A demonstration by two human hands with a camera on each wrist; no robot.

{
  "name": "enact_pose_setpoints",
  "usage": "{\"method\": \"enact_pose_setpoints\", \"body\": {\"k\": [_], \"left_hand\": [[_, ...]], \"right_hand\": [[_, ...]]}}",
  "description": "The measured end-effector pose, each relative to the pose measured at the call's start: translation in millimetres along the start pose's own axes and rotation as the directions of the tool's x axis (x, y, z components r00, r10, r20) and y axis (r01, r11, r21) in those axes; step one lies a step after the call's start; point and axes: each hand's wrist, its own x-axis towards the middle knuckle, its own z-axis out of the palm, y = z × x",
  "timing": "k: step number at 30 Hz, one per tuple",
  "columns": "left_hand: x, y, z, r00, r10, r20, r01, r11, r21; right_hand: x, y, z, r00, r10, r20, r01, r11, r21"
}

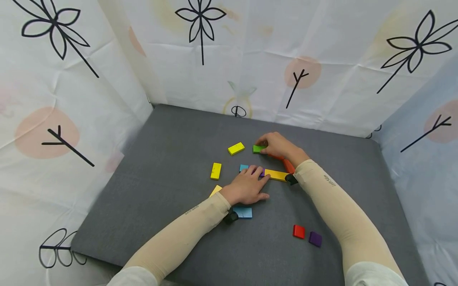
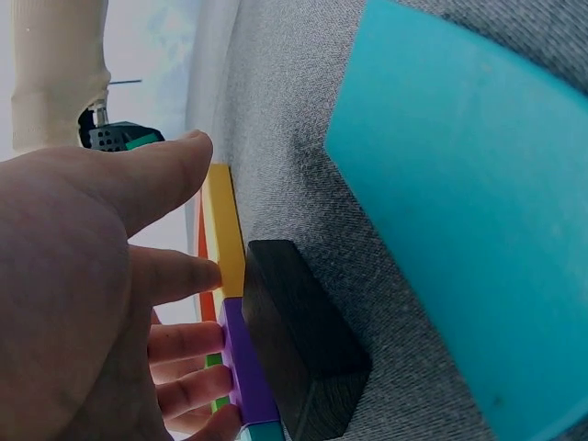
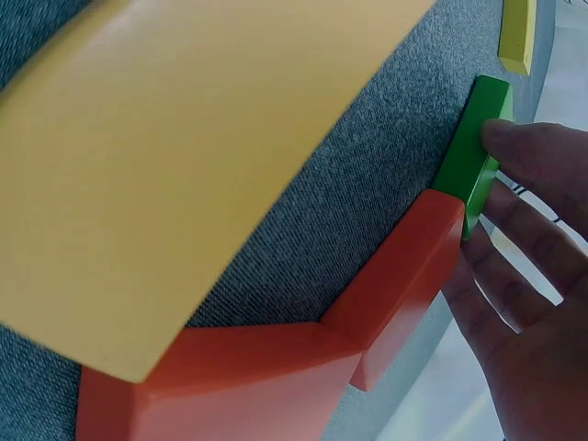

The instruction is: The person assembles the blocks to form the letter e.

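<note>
My right hand (image 1: 278, 145) pinches a green block (image 3: 473, 138) between thumb and fingers. One end of it meets an orange-red block (image 3: 400, 266), and a second orange-red block (image 1: 289, 167) adjoins that one at an angle. My left hand (image 1: 249, 186) lies over a row of blocks, its fingers spread and nearly straight. Those fingertips touch a purple block (image 2: 246, 358) and the near end of a long orange-yellow block (image 1: 276, 175). At the row's left end is a light blue block (image 1: 243, 168). Below the left palm a black block (image 2: 303, 340) stands beside the row, hidden in the head view.
Yellow blocks (image 1: 216, 171) lie left of the hands, one more (image 1: 236, 149) farther back. A larger blue block (image 1: 243, 212) sits beside the left wrist. Nearer the front right are a red block (image 1: 298, 231) and a dark purple block (image 1: 315, 239). Patterned cloth surrounds the grey table (image 1: 161, 167).
</note>
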Motion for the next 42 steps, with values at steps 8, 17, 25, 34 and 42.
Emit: {"method": "enact_pose_setpoints", "body": {"k": [8, 17, 25, 34, 42], "left_hand": [[0.4, -1.7, -1.5, 1.000, 0.006, -0.011, -0.006, 1.000, 0.000], [-0.9, 0.6, -0.1, 1.000, 0.001, -0.006, -0.001, 1.000, 0.014], [-1.3, 0.0, -0.9, 1.000, 0.005, -0.010, -0.005, 1.000, 0.015], [-2.4, -0.2, -2.5, 1.000, 0.005, 0.001, -0.005, 1.000, 0.010], [-0.9, 0.0, -0.9, 1.000, 0.003, 0.001, -0.003, 1.000, 0.013]], "right_hand": [[2.3, -1.8, -2.4, 1.000, 0.009, 0.010, -0.009, 1.000, 0.001], [2.0, -1.8, -1.9, 1.000, -0.001, 0.025, 0.001, 1.000, -0.004], [2.5, -1.9, -1.7, 1.000, -0.011, 0.021, 0.011, 1.000, 0.003], [3.1, 0.3, 0.2, 1.000, -0.017, 0.010, 0.016, 1.000, 0.004], [-0.3, 0.5, -0.8, 1.000, -0.015, 0.010, 0.015, 0.999, 0.029]]}}
